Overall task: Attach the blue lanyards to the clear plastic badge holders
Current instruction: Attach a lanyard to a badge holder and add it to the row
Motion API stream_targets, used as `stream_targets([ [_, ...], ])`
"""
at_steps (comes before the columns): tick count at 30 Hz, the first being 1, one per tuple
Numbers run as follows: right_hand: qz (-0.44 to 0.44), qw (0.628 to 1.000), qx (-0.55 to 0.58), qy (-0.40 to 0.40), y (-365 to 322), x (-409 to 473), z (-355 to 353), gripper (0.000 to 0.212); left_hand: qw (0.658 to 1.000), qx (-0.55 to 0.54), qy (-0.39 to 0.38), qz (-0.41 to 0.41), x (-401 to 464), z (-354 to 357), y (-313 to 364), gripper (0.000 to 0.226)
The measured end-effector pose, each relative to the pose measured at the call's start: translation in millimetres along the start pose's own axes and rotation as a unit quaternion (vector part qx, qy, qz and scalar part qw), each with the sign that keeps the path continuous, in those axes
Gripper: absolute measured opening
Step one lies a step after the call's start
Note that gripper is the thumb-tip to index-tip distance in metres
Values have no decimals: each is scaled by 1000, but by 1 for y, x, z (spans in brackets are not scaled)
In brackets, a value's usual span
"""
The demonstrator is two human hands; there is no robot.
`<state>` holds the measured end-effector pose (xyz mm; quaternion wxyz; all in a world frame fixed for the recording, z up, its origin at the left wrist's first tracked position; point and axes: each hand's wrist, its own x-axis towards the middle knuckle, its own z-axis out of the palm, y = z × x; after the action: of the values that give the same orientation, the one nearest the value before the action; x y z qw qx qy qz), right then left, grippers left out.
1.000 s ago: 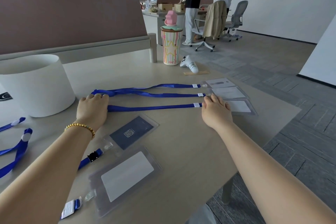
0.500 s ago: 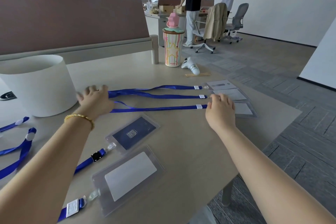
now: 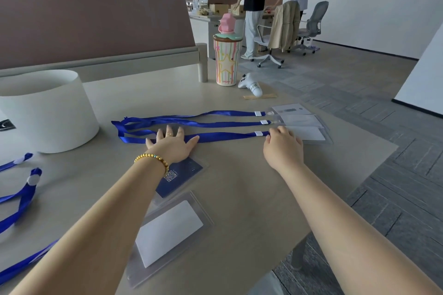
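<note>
A person leans over a table [image 3: 239,187] where three blue lanyards [image 3: 215,124] lie side by side, long axes running left to right, each clipped to a clear badge holder [image 3: 309,133] at the right end. The left hand [image 3: 171,145] presses flat, fingers spread, on the nearest strap [image 3: 227,137]; the right hand [image 3: 282,148], curled loosely, touches its clip end. A second ago the left hand sat farther left; it has slid right.

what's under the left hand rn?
The left hand lies flat, fingers spread, on the nearest blue lanyard. Its wrist overlaps the dark card's badge holder. The strap beneath the palm is hidden.
</note>
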<state>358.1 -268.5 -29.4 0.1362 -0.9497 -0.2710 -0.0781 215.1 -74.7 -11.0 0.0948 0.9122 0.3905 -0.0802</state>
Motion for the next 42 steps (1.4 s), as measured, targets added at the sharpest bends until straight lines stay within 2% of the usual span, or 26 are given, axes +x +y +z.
stream_targets([
  [6, -7, 1000, 6, -8, 1, -1, 0, 35, 999, 19, 33, 10, 3, 0, -2, 66],
  [9, -28, 999, 4, 23, -2, -6, -1, 38, 997, 11, 69, 38, -5, -5, -7, 58],
  [12, -77, 995, 11, 54, -19, -15, -4, 31, 993, 2, 101, 56, -16, -9, -17, 56],
  [20, -244, 968, 40, 38, -117, -53, -8, 33, 985, 49, 157, 60, -63, -20, -76, 37],
  [26, -327, 942, 68, 40, -200, -82, -1, 31, 983, 56, 173, 7, -99, -12, -149, 41],
  [30, -357, 931, 79, -4, -242, -101, 8, 28, 981, 50, 180, -54, -121, -4, -194, 44],
  [32, -362, 927, 80, -50, -254, -107, 13, 27, 980, 29, 178, -85, -131, -1, -210, 45],
  [34, -354, 922, 76, -136, -260, -109, 10, 28, 978, -19, 184, -95, -140, 2, -219, 46],
  [36, -343, 907, 66, -234, -260, -106, 1, 37, 973, -114, 189, -73, -148, 3, -220, 46],
  [38, -338, 889, 69, -300, -255, -103, -7, 48, 967, -215, 134, -22, -156, 3, -217, 50],
  [39, -337, 882, 79, -318, -253, -103, -8, 50, 973, -215, 81, 7, -160, 3, -214, 57],
  [41, -333, 877, 107, -330, -250, -103, -6, 51, 992, -120, -30, 36, -165, 3, -210, 72],
  [42, -330, 878, 117, -328, -250, -104, -4, 51, 995, -78, -59, 36, -167, 3, -210, 77],
])
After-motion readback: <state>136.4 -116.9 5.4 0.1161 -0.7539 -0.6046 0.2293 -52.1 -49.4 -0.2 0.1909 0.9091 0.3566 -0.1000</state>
